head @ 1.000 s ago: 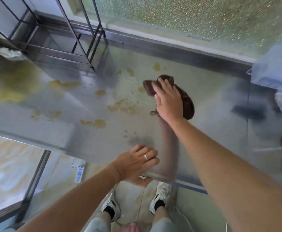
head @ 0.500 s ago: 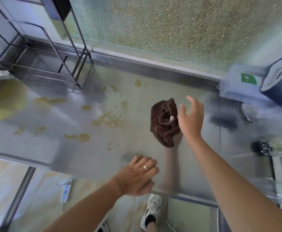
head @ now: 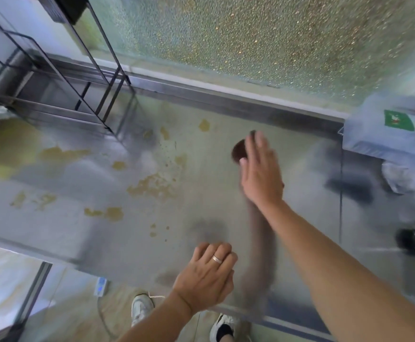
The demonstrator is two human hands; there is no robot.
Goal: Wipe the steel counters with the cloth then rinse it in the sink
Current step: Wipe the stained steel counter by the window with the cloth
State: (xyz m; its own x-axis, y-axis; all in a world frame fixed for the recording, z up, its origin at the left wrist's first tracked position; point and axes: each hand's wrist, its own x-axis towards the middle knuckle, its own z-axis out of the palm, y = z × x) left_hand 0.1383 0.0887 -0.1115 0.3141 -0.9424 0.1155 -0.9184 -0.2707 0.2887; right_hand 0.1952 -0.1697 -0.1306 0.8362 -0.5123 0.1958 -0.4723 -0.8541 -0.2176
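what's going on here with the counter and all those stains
A person is wiping a steel counter. The right hand lies flat on a dark brown cloth, pressing it to the counter near the back; motion blur suggests it is mid-swipe. The left hand rests at the counter's front edge and holds nothing. Yellow-brown stains lie to the left of the cloth, not wiped yet. No sink is clearly in view.

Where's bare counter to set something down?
Free: steel counter between right hand and blue box; also front strip left of left hand. Crowded: wire rack back left, yellow stains mid-counter.
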